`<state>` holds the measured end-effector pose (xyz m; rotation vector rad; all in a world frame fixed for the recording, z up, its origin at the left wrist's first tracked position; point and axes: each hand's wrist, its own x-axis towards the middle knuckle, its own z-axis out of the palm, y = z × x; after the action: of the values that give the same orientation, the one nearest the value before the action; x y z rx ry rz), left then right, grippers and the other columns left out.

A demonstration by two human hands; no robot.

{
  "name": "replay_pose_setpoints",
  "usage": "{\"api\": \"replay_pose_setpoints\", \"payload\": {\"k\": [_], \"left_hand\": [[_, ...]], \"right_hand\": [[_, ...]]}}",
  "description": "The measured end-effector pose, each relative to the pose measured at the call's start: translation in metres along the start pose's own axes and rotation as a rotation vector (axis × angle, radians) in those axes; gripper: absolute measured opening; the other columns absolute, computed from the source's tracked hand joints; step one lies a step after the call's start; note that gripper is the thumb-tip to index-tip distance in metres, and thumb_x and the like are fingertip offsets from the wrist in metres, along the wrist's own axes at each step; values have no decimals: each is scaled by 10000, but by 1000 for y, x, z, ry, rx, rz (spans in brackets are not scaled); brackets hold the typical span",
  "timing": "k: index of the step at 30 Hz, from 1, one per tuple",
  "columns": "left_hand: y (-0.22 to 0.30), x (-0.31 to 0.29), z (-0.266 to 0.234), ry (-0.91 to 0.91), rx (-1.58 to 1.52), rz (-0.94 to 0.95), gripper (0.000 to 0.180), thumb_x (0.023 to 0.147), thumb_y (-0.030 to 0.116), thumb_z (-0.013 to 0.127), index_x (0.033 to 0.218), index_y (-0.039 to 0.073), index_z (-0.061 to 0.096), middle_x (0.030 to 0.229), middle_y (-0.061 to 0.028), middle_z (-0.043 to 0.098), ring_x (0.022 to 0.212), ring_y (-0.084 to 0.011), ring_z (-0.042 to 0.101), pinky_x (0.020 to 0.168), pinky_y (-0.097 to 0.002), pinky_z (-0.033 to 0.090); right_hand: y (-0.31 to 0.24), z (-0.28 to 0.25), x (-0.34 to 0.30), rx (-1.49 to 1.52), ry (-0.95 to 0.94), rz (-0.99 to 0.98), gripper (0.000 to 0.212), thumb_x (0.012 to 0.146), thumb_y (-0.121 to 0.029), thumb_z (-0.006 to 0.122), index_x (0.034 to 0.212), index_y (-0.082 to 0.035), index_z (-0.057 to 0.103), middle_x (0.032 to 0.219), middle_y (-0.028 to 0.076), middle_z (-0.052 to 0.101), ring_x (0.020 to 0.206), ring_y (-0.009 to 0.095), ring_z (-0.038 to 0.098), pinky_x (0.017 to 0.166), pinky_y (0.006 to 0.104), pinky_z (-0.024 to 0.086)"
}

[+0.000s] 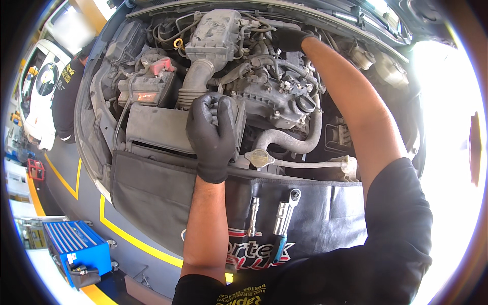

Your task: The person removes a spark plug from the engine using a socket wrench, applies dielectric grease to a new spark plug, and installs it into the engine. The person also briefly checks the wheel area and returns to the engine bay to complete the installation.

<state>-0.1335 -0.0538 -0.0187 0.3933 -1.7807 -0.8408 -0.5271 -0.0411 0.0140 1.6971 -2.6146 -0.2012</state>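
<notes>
My left hand [211,134], in a black glove, is over the black air box [160,127] at the front of the engine bay. Its fingers are curled in toward the thumb; anything they hold is too small to make out. At the back right of the engine, my right hand [291,39], gloved too, reaches down among hoses, and its fingers are hidden. Between the hands lie the ribbed intake duct [198,79] and the engine [269,96] with its black oil filler cap [305,104]. Nearer me sits the radiator cap [260,158].
On the black fender cover [325,208] lie a ratchet [292,203], a deep socket [280,217] and an extension bar [253,216]. A battery [145,94] with a red terminal cover [161,65] sits at left. Beyond are a person [68,99] and a blue tool chest [84,246].
</notes>
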Motion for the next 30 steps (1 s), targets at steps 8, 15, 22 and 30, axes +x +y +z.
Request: {"api": "replay_pose_setpoints", "payload": {"k": [8,15,22,30], "left_hand": [[-1,-2,0,-5,-13,-58,171,991,120,677,1075,-23,640,925,-156,712,787,-271,702,709,-393,556],[2,1,-2,-19,17,-39,162,987,123,680,1068,-13,647,908,-151,718,773,-282,707,698,-398,553],[2,-1,-2,-13,5,-51,165,991,127,677,1075,-12,647,919,-159,720,799,-301,708,719,-418,551],[1,-2,-1,-9,29,-55,172,992,134,679,1074,-15,649,920,-167,719,830,-314,705,745,-427,548]], "right_hand": [[-1,-1,-4,-143,96,-16,457,921,-465,628,1039,-61,807,1081,183,778,1032,347,749,902,466,584],[11,14,9,-277,82,85,381,904,-381,646,977,-45,809,1011,205,780,953,364,762,829,467,604],[20,28,8,-99,195,116,291,903,-255,619,854,-23,788,894,198,748,891,345,735,772,455,588],[17,29,9,-13,31,153,472,900,-426,598,909,2,796,916,222,773,883,364,762,820,494,591]]}}
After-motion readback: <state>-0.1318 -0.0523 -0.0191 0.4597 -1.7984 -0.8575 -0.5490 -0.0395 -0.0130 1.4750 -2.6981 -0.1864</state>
